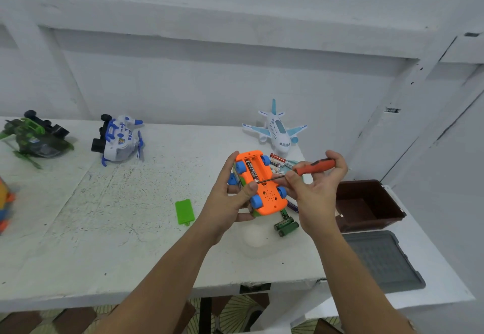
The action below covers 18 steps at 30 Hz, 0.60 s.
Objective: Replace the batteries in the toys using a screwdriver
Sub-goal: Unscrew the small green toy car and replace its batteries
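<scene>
Nearest: desk front edge, with a grey ribbed tray at its right corner. Wide bare stretch front-left, good room to set parts down.

Left hand grips the orange toy car by its body sides, belly up, held just above the desk, thumb across the chassis near a blue wheel. Right hand pinches the red screwdriver by its handle, with the shaft tip at the near end of the open battery bay. One black battery sits in the bay, so this is likely the pry-out step.

Handling: the car looks like light, hollow, stiff plastic and smooth. Best held by the body, not the wheels — those will spin. A spring contact may pop the cell loose, and a slipping tip could gouge the plastic.

Green bay cover lies flat to the left, well apart. Green batteries lie loose under the car — round, so they may roll. Brown bin is close on the right, near the desk's edge, so elbow room there is tight.

Farther back: a batch of batteries, a white toy plane, then a blue-white toy and a green toy by the wall.
</scene>
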Each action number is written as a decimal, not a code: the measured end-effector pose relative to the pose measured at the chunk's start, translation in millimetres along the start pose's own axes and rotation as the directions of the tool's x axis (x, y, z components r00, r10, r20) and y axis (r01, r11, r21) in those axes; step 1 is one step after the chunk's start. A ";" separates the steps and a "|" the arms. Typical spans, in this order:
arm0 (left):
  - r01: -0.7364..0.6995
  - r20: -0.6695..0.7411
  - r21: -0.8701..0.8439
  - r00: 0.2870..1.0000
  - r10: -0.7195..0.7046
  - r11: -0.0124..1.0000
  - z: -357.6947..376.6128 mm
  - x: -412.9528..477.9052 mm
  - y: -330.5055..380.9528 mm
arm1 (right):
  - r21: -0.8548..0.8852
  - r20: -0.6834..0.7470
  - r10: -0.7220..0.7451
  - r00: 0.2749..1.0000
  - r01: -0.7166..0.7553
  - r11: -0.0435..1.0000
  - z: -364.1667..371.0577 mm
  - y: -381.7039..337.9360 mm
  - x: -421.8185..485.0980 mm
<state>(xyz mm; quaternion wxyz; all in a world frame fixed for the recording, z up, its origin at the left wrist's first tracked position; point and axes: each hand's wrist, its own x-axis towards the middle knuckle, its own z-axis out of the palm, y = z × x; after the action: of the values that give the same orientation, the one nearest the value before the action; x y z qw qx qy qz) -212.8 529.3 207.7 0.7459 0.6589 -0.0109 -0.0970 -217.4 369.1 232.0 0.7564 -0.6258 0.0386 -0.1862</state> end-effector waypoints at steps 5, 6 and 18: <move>-0.046 -0.011 0.016 0.999 0.046 0.999 0.2 0.2 1.3 | 0.240 -0.011 0.157 0.988 -0.150 0.959 -0.7 1.5 3.1; -0.050 -0.013 0.016 0.999 0.050 0.999 -0.1 0.1 1.4 | 0.273 -0.011 0.181 0.983 -0.171 0.947 -1.0 1.8 4.3; -0.166 0.004 0.366 0.984 0.177 0.916 2.1 2.0 4.1 | 0.344 -0.004 0.228 0.974 -0.213 0.914 -16.0 1.0 9.9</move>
<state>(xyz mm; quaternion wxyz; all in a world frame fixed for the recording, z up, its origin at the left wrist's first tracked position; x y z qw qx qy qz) -210.6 527.4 211.8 0.6163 0.7837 -0.0756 -0.0178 -212.6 351.0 229.3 0.8685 -0.4725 0.0929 -0.1174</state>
